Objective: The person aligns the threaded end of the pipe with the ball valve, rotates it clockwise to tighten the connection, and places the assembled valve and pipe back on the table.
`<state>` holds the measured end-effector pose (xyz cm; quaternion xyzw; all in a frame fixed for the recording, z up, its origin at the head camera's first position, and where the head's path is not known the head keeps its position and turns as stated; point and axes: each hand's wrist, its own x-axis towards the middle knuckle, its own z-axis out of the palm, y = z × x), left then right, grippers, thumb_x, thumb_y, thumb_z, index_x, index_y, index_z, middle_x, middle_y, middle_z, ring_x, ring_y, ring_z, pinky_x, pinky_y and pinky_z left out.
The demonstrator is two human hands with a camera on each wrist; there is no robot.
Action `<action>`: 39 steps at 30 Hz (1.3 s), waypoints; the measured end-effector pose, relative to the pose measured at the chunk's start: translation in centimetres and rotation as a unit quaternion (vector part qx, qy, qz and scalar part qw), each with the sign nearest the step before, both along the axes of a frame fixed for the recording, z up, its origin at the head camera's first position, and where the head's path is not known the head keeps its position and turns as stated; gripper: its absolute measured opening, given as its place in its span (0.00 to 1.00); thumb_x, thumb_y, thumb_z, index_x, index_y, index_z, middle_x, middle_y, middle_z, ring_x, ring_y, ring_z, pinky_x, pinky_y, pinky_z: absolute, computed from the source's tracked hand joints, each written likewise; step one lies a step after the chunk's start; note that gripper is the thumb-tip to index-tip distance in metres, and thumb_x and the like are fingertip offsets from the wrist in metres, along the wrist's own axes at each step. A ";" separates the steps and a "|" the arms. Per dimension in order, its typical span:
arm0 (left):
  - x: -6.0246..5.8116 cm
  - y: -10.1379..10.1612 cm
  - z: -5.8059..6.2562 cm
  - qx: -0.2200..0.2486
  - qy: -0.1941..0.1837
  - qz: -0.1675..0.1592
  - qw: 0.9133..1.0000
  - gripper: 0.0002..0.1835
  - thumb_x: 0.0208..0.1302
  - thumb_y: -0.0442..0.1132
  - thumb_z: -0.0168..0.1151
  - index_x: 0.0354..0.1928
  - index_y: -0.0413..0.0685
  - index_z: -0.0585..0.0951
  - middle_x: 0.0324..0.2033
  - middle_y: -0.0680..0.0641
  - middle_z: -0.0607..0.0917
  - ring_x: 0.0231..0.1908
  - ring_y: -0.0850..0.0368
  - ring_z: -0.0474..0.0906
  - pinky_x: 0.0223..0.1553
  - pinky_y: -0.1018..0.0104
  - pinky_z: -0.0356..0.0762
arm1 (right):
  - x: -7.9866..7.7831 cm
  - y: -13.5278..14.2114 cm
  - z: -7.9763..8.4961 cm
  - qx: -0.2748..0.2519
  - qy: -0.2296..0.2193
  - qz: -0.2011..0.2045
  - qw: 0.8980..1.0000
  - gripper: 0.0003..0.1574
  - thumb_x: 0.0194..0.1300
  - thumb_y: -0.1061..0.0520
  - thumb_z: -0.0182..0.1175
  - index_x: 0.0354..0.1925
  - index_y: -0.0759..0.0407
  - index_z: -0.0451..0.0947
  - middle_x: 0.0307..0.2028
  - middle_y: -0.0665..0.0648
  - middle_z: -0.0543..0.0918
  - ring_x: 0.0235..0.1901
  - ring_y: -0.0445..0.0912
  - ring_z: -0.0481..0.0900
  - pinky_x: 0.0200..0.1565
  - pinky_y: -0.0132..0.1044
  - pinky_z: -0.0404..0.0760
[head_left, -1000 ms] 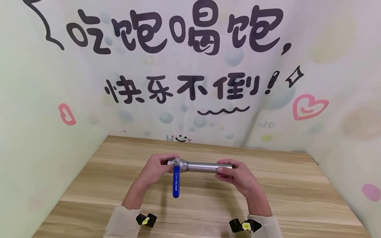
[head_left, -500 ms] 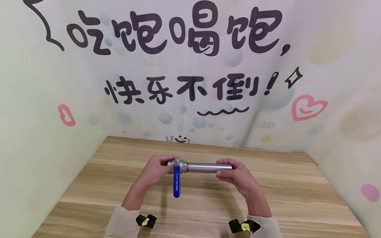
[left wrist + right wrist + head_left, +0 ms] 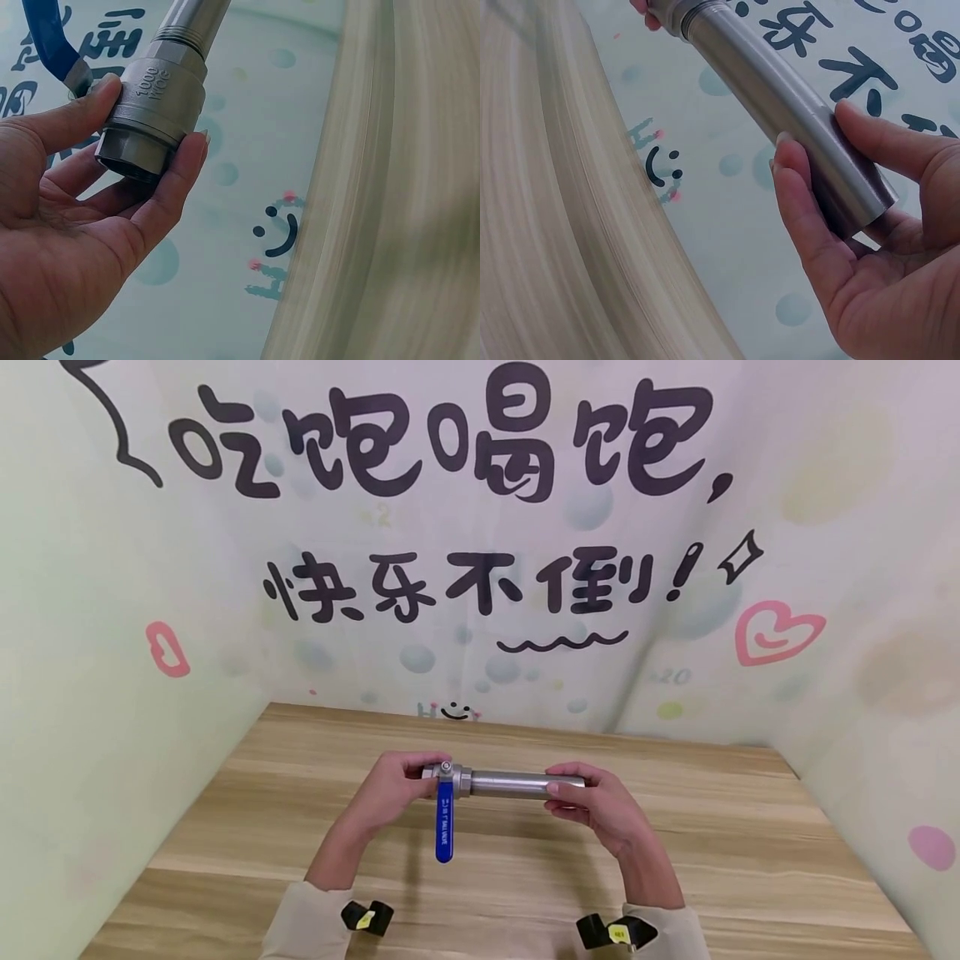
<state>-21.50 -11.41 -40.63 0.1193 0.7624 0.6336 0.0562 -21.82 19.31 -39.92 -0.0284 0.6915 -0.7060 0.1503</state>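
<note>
My left hand (image 3: 393, 787) grips the body of a steel ball valve (image 3: 157, 101), thumb on one side and fingers round the other. The valve's blue lever handle (image 3: 445, 822) points toward me. A straight steel pipe (image 3: 510, 782) runs from the valve's right end, with a few threads showing at the joint in both wrist views. Near the pipe's free end, my right hand (image 3: 600, 802) holds it between thumb and fingers. Valve and pipe lie roughly level, held above the table. In the left wrist view the valve's open hex end (image 3: 131, 154) faces my palm.
A wood-grain table (image 3: 495, 877) lies beneath the hands. Behind it stands a pale printed backdrop (image 3: 450, 677) with large dark lettering, and similar panels rise at left and right. Each sleeve cuff has a black wrist mount (image 3: 367, 918) with a yellow label.
Both hands stay in place on the valve and pipe. The right thumb shifts slightly on the pipe, and the blue handle's tip dips a little lower in the head view.
</note>
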 end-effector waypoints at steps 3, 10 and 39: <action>0.0 0.0 0.1 -0.001 0.001 -0.001 1.000 0.17 0.64 0.25 0.58 0.55 0.36 0.80 0.47 0.38 0.83 0.38 0.55 0.81 0.43 0.62 0.83 | 0.0 0.0 0.0 0.000 -0.003 -0.003 1.000 0.23 0.62 0.61 0.66 0.53 0.70 0.75 0.37 0.58 0.82 0.33 0.47 0.85 0.41 0.37 0.84; 0.0 0.0 0.3 -0.005 0.001 0.001 1.000 0.16 0.64 0.25 0.59 0.54 0.36 0.81 0.45 0.39 0.84 0.37 0.55 0.80 0.42 0.61 0.83 | 0.0 0.1 0.1 -0.007 0.002 0.011 1.000 0.25 0.59 0.65 0.67 0.54 0.69 0.75 0.42 0.60 0.79 0.33 0.46 0.85 0.41 0.37 0.85; 0.2 -0.2 0.1 0.004 0.016 -0.009 1.000 0.16 0.64 0.26 0.60 0.54 0.36 0.81 0.45 0.38 0.83 0.37 0.54 0.80 0.42 0.62 0.83 | 0.0 0.0 0.0 -0.011 -0.015 0.004 1.000 0.26 0.62 0.59 0.66 0.55 0.71 0.74 0.40 0.59 0.81 0.33 0.47 0.86 0.40 0.37 0.85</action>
